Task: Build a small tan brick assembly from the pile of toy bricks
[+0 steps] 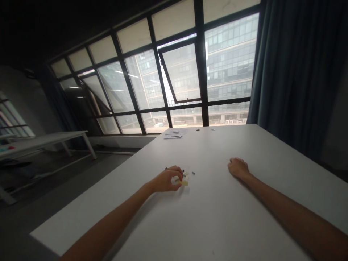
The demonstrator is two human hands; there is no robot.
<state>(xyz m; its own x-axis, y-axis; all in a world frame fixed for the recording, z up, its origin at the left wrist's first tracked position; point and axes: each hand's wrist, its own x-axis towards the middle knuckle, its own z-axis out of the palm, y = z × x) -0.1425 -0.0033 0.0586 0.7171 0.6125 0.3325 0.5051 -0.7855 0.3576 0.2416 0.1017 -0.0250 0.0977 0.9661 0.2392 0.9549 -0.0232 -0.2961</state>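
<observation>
My left hand (169, 180) is over the middle of the white table (214, 214), thumb and fingers curved into a pinch. At its fingertips is a small pale-yellow block (185, 183); its exact kind is too small to make out. Just beyond the fingers are several tiny pale and dark pieces, partly hidden by the hand. A short grey piece (193, 173) lies apart from them, to their right. Farther right, my right hand (238, 168) rests on the tabletop with its fingers curled in; whatever they may hold is hidden.
Papers (173, 134) lie at the table's far left corner. Two small dark items, one a round disc (198, 130), sit near the far edge. Behind are large windows and a blue curtain (288, 79). Another white table (49, 139) stands to the left.
</observation>
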